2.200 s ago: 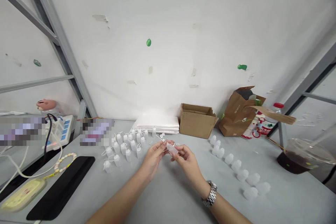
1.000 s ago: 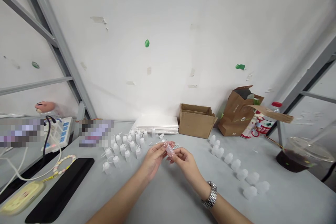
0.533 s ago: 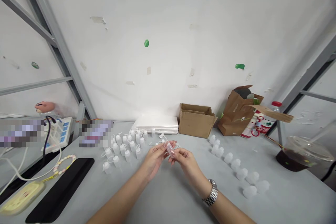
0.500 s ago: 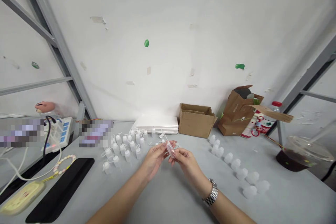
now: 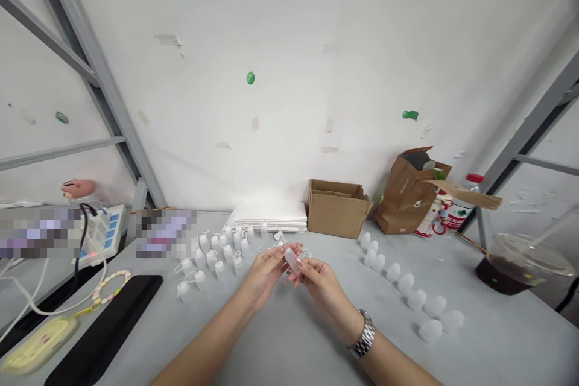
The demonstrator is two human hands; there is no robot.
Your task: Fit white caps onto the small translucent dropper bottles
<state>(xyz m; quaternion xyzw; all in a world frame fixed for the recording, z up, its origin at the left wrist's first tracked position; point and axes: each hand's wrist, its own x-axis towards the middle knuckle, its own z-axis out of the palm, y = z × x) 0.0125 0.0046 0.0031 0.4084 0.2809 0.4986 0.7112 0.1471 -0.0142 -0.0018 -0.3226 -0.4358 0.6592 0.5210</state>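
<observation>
Between my two hands is a small translucent bottle [image 5: 292, 261], tilted with its top toward the upper left. My left hand [image 5: 268, 268] pinches its upper end near the cap. The lower end is gripped by my right hand [image 5: 316, 277], which has a metal watch on the wrist. Several small capped bottles [image 5: 219, 271] stand in rows to the left of my hands. On the right, several translucent rounded pieces [image 5: 417, 300] form a diagonal line. Small white parts lie behind my fingers, partly hidden.
A stack of white sheets [image 5: 269, 216] and a cardboard box [image 5: 338, 210] stand by the wall. Farther right are a paper bag [image 5: 400, 196] and a lidded drink cup [image 5: 511, 268]. A black pad [image 5: 108, 325], yellow case [image 5: 40, 344] and power strip [image 5: 106, 232] lie left.
The slender tip that rose above the bottle no longer stands up as before; the upper end now sits lower at my left fingertips. Both hands remain in nearly the same place.
</observation>
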